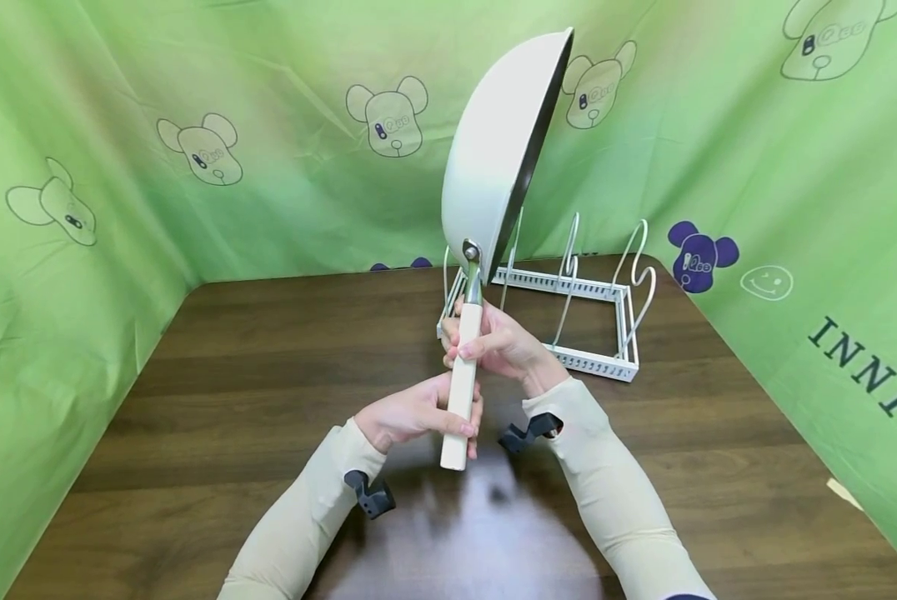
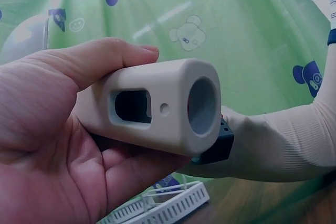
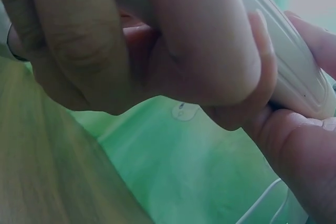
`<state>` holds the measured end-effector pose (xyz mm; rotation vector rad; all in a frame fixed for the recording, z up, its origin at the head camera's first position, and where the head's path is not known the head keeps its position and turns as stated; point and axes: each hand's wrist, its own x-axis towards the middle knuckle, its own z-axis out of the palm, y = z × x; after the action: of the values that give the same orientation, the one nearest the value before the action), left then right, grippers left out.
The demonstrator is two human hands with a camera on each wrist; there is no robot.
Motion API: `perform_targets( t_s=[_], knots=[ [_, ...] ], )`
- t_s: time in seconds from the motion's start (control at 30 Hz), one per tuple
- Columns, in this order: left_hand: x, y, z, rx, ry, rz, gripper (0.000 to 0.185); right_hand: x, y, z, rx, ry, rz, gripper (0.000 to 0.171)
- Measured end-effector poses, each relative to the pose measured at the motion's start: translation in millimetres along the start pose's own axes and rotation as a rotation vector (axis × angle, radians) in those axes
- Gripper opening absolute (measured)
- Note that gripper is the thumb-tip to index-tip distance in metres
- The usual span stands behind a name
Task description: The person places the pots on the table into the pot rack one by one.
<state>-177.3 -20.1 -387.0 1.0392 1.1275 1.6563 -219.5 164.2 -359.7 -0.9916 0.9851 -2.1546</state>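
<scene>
A deep frying pan (image 1: pixel 493 142), white outside and dark inside, is held up above the table with its bowl raised and turned on edge. Its cream handle (image 1: pixel 459 387) slants down toward me. Near the handle's lower end, my left hand (image 1: pixel 414 410) grips it with the thumb across the top. My right hand (image 1: pixel 510 346) holds the handle higher up, just below the metal joint. In the left wrist view, the handle end (image 2: pixel 176 74) shows a round opening and a side slot. Curled fingers (image 3: pixel 205 40) cover part of the handle in the right wrist view.
Behind the right hand, a white wire rack (image 1: pixel 594 364) with upright loops stands on the brown wooden table (image 1: pixel 268 375); the pan and right hand hide part of it. A green printed curtain (image 1: pixel 283 83) hangs around the table's back and sides.
</scene>
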Motion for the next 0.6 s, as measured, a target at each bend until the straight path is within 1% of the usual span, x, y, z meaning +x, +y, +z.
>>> perform_targets(
  t_s=[0.13, 0.3, 0.47, 0.6],
  knots=[
    [3.7, -4.5, 1.0, -0.011, -0.011, 0.002, 0.019, -5.9, 0.7, -1.4, 0.02, 0.024, 0.025, 0.039],
    [6.9, -7.9, 2.9, -0.011, 0.01, -0.009, 0.019, -11.3, 1.5, -5.1, 0.051, 0.014, 0.039, 0.041],
    [8.9, -13.6, 6.1, -0.011, 0.027, -0.051, 0.018, -17.1, 6.1, -10.3, 0.069, -0.019, 0.05, 0.038],
    [10.8, -18.9, 7.7, -0.014, 0.035, -0.078, 0.017, -23.1, 9.8, -13.8, 0.087, -0.028, 0.063, 0.037]
  ],
)
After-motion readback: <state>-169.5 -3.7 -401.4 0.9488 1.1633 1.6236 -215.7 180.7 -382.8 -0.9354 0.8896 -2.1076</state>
